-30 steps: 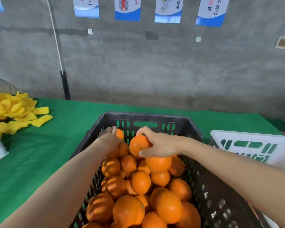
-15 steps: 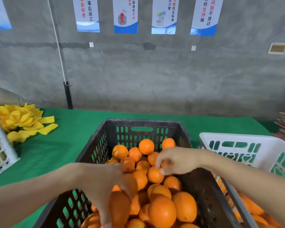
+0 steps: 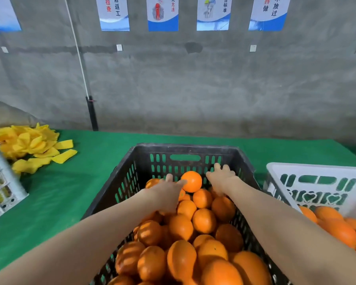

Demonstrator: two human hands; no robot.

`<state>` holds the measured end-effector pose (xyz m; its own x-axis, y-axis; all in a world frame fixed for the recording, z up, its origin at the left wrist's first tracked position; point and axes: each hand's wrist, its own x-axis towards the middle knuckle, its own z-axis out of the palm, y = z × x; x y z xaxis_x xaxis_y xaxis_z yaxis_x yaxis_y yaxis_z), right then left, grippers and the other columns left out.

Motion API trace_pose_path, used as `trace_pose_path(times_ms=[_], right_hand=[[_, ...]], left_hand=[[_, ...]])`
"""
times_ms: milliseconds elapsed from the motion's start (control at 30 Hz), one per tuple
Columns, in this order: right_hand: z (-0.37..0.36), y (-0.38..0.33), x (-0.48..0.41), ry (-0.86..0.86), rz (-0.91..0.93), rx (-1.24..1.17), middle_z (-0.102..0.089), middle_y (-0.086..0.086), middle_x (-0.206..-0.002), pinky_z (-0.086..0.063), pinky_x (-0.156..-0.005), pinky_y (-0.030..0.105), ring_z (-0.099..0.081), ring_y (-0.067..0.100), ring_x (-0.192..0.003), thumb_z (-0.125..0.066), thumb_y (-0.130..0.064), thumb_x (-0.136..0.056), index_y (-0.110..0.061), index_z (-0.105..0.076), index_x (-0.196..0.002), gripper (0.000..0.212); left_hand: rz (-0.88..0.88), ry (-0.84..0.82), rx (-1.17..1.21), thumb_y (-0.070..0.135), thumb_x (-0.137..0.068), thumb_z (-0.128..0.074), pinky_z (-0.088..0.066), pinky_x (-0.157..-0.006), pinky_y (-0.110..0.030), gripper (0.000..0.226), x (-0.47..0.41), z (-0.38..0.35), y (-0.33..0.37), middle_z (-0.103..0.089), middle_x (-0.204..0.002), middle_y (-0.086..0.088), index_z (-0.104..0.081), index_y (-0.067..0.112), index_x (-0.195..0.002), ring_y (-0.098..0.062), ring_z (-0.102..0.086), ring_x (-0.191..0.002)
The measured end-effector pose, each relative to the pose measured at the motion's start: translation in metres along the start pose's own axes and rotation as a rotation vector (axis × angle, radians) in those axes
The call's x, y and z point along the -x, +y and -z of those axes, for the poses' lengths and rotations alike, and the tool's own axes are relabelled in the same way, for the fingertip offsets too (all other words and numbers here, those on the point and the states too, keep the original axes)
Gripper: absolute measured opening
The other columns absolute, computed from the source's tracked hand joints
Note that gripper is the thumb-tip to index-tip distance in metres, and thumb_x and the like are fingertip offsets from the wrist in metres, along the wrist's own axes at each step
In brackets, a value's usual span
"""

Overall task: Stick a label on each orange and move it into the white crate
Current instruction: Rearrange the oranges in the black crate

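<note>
On the green table [image 3: 90, 182] a black crate [image 3: 185, 149] stands heaped with oranges [image 3: 203, 221], and both bare arms reach into its far end. The left hand [image 3: 164, 195] lies over the pile with its fingers stretched forward, one fingertip touching the left side of the topmost orange [image 3: 192, 181]; it grips nothing. The right hand [image 3: 221, 176] hovers just right of that orange, fingers spread and loose, near the crate's far wall, holding nothing. Just beside the black crate on the right stands the white crate [image 3: 317, 168], with other oranges [image 3: 339, 231] lying inside it. At the far left lies a heap of yellow pieces [image 3: 33, 145], with a small pale basket [image 3: 2, 188] at the edge of view.
</note>
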<state>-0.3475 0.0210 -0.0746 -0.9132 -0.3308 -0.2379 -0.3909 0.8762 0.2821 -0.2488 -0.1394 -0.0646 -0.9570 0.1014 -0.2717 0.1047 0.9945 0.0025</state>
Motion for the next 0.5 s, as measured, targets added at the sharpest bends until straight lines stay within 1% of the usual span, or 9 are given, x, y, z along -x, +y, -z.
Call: trace_pose_path(times_ms=[33,67,133,233,300,367,400,467,500], right_hand=[[0.007,-0.001,0.002,-0.056,0.014,-0.041,-0.02,0.02,-0.145,-0.038,-0.097,0.051,-0.027,0.043,-0.129,-0.059,-0.002,-0.082,-0.019,-0.033,-0.14,0.066],[0.014,-0.001,0.006,-0.111,0.035,-0.08,-0.021,0.02,-0.144,-0.039,-0.094,0.05,-0.029,0.043,-0.128,-0.061,-0.003,-0.08,-0.019,-0.034,-0.139,0.067],[0.031,0.0,0.017,-0.172,0.096,-0.148,-0.022,0.02,-0.143,-0.042,-0.09,0.047,-0.036,0.042,-0.124,-0.064,-0.009,-0.08,-0.018,-0.033,-0.138,0.066],[0.05,0.004,0.042,-0.151,0.201,-0.27,-0.021,0.022,-0.144,-0.046,-0.081,0.041,-0.045,0.038,-0.115,-0.063,-0.014,-0.083,-0.016,-0.03,-0.14,0.066],[0.055,0.007,0.064,-0.083,0.249,-0.34,-0.024,0.02,-0.141,-0.044,-0.075,0.037,-0.05,0.036,-0.107,-0.063,-0.017,-0.083,-0.019,-0.03,-0.139,0.065],[0.054,0.011,0.086,-0.041,0.305,-0.395,-0.031,0.016,-0.132,-0.043,-0.075,0.035,-0.05,0.031,-0.101,-0.064,-0.02,-0.084,-0.02,-0.031,-0.138,0.063],[0.053,0.012,0.097,-0.035,0.339,-0.417,-0.035,0.012,-0.126,-0.042,-0.076,0.033,-0.047,0.027,-0.1,-0.064,-0.021,-0.084,-0.019,-0.031,-0.138,0.063],[0.053,0.017,0.12,-0.038,0.413,-0.462,-0.04,0.001,-0.106,-0.039,-0.076,0.032,-0.042,0.023,-0.099,-0.064,-0.02,-0.085,-0.015,-0.036,-0.135,0.057],[0.052,0.02,0.13,-0.049,0.448,-0.498,-0.04,-0.003,-0.099,-0.039,-0.076,0.033,-0.041,0.022,-0.1,-0.064,-0.019,-0.085,-0.013,-0.041,-0.132,0.052]], left_hand=[[0.026,0.018,-0.017,0.007,-0.092,-0.053,-0.04,-0.103,-0.044,0.084,-0.013,-0.004,0.003,-0.014,-0.151,-0.026,0.0,0.027,-0.154,-0.043,-0.034,-0.132],[0.051,0.024,-0.007,0.003,-0.092,-0.051,-0.038,-0.106,-0.046,0.083,-0.025,-0.006,0.006,-0.011,-0.151,-0.03,0.001,0.025,-0.154,-0.046,-0.031,-0.133],[0.08,0.027,0.085,0.006,-0.095,-0.049,-0.035,-0.108,-0.049,0.079,-0.047,-0.014,0.01,-0.01,-0.152,-0.032,0.001,0.024,-0.154,-0.049,-0.029,-0.134],[0.096,0.09,0.308,0.02,-0.094,-0.058,-0.038,-0.107,-0.046,0.082,-0.069,-0.024,0.022,-0.018,-0.15,-0.03,-0.002,0.026,-0.153,-0.045,-0.038,-0.13],[0.139,0.203,0.397,0.017,-0.092,-0.06,-0.036,-0.108,-0.046,0.082,-0.076,-0.03,0.032,-0.022,-0.149,-0.028,-0.005,0.027,-0.153,-0.043,-0.034,-0.133],[0.166,0.314,0.418,0.01,-0.091,-0.058,-0.039,-0.104,-0.042,0.074,-0.075,-0.034,0.036,-0.033,-0.141,-0.024,-0.015,0.029,-0.148,-0.039,-0.037,-0.128],[0.142,0.339,0.399,0.009,-0.09,-0.057,-0.041,-0.099,-0.04,0.066,-0.07,-0.032,0.036,-0.039,-0.135,-0.021,-0.023,0.029,-0.143,-0.036,-0.042,-0.122],[0.05,0.324,0.349,0.016,-0.09,-0.057,-0.045,-0.091,-0.038,0.046,-0.053,-0.029,0.032,-0.048,-0.122,-0.015,-0.036,0.025,-0.13,-0.033,-0.052,-0.108],[-0.033,0.303,0.294,0.021,-0.089,-0.057,-0.047,-0.085,-0.034,0.038,-0.043,-0.026,0.027,-0.051,-0.118,-0.011,-0.041,0.021,-0.123,-0.031,-0.056,-0.101]])
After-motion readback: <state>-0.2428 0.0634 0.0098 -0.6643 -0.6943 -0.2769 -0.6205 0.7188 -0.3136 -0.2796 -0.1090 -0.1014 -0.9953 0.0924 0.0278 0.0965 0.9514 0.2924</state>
